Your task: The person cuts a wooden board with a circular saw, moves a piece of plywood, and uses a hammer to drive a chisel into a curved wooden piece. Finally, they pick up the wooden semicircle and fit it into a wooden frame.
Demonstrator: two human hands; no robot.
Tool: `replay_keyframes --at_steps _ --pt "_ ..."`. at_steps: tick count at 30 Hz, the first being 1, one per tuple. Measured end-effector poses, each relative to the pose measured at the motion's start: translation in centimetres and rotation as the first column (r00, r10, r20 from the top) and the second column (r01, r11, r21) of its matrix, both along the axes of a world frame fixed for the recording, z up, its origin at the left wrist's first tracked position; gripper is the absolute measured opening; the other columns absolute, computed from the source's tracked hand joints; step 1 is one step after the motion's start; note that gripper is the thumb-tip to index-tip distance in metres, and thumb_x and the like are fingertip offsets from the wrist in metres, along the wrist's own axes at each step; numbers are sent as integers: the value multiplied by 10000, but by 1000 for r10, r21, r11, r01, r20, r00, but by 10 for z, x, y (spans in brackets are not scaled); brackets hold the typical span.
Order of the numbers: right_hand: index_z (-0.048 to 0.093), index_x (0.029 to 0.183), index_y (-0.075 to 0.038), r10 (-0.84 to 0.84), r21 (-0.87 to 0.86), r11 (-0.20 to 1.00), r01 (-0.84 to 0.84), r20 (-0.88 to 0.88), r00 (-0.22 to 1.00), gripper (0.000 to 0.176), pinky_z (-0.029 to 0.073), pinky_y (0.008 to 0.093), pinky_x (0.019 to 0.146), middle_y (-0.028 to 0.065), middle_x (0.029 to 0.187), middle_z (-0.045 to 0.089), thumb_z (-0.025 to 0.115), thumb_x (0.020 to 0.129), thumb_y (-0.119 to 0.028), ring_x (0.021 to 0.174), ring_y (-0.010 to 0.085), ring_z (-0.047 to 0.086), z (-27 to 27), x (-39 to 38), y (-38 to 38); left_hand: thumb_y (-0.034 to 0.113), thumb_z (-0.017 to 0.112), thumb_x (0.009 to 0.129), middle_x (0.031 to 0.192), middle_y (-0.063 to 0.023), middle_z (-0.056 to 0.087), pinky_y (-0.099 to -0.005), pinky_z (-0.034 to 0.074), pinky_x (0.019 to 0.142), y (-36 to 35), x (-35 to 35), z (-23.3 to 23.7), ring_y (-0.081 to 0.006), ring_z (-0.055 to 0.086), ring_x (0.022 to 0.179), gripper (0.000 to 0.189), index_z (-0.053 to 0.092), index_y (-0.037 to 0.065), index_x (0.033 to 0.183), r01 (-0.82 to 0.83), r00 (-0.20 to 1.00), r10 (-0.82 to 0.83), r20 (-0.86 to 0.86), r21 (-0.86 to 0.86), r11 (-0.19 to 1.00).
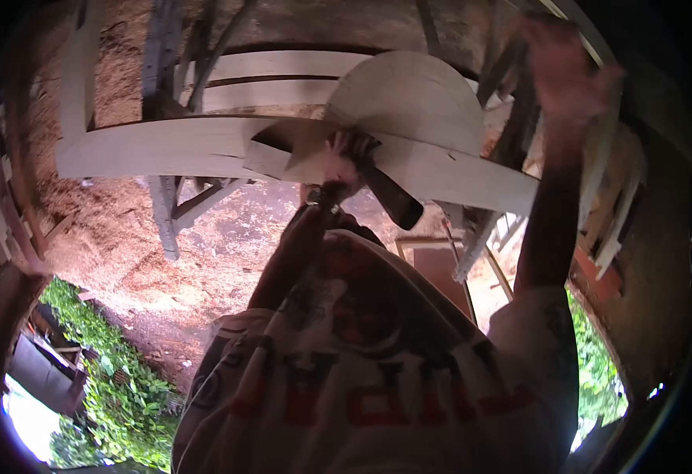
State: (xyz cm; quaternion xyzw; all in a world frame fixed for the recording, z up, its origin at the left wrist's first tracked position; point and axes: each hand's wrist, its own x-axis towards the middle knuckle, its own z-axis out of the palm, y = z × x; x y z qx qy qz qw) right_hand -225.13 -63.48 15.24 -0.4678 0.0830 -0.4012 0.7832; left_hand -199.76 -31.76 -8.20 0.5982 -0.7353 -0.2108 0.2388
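Note:
Over a long pale plank [156, 148], my left hand [341, 164] is closed at the upper end of a dark-handled tool [395, 197]. The tool's far end is hard to make out against shadow and wood. Behind my left hand, a large rounded pale board [413, 99] rests against the plank. My right hand [569, 83] is raised at the upper right, away from the plank, slightly blurred, with its fingers apart and nothing visible in it.
Wooden trestle legs [162, 213] stand under the plank. Other pale boards [282, 93] lie beyond it. Wood shavings [124, 237] cover the ground. A framed brown panel [441, 272] is right of centre, and green plants [116, 379] show at lower left.

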Motion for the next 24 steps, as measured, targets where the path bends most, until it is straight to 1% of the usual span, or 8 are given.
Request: replay_keyframes --at_steps 4,5,8,11,14,18,21,24 --pt "559 1257 -33 -213 167 967 191 132 968 863 312 454 1091 154 1248 598 463 831 -777 1217 320 508 -26 25 62 315 650 716 1212 -79 562 -541 341 999 0 2 1 -325 442 1192 455 657 223 1161 -44 997 49 -67 80 996" --pt "565 1220 -28 -198 187 964 187 43 979 813 331 442 1059 154 1208 599 468 847 -744 1173 308 520 -41 69 107 315 654 706 1201 -96 560 -529 346 984 2 -26 -37 -328 444 1181 462 655 213 1157 -227 738 182 -650 16 974" --pt "581 1108 -15 64 239 970 -32 -127 990 672 388 405 964 155 1086 603 482 896 -645 1042 272 558 -43 175 201 324 691 668 1202 -130 548 -514 338 981 0 13 8 -360 434 1179 551 625 143 1184 -28 982 54 -179 141 990" --pt "597 995 -1 200 201 967 -158 -209 957 557 445 368 868 157 965 607 497 944 -546 911 236 596 -39 166 207 360 751 584 1299 -171 515 -522 284 1087 6 -3 -27 -381 390 1278 726 595 99 1243 -89 968 124 -217 166 982" --pt "547 1187 41 255 161 965 -205 -423 870 863 407 466 983 166 1097 614 327 913 -747 1046 298 592 -54 127 190 382 786 507 1343 -165 500 -523 257 1121 11 -7 -25 -365 382 1307 831 593 122 1272 -127 980 145 -137 129 983" --pt "561 1130 38 120 196 979 -57 -327 937 866 398 457 980 203 1048 613 292 913 -756 1038 350 580 -20 124 218 362 749 533 1146 -104 541 -470 337 969 8 -3 0 -298 453 1148 669 640 144 1157 -169 981 170 -91 21 985" --pt "611 1045 42 302 41 951 -308 -352 886 865 395 439 1012 231 1138 609 249 935 -735 1051 348 589 -28 120 239 320 727 613 1084 -97 571 -455 386 917 8 1 11 -277 501 1085 546 655 141 1123 -208 972 201 -125 -46 977" --pt "619 1127 44 -11 133 988 75 -425 905 810 379 432 1057 246 1233 594 263 969 -667 1109 345 591 -23 127 267 310 706 681 1133 -116 570 -471 388 939 8 0 3 -298 507 1107 519 635 120 1159 -179 972 171 -161 -38 983"
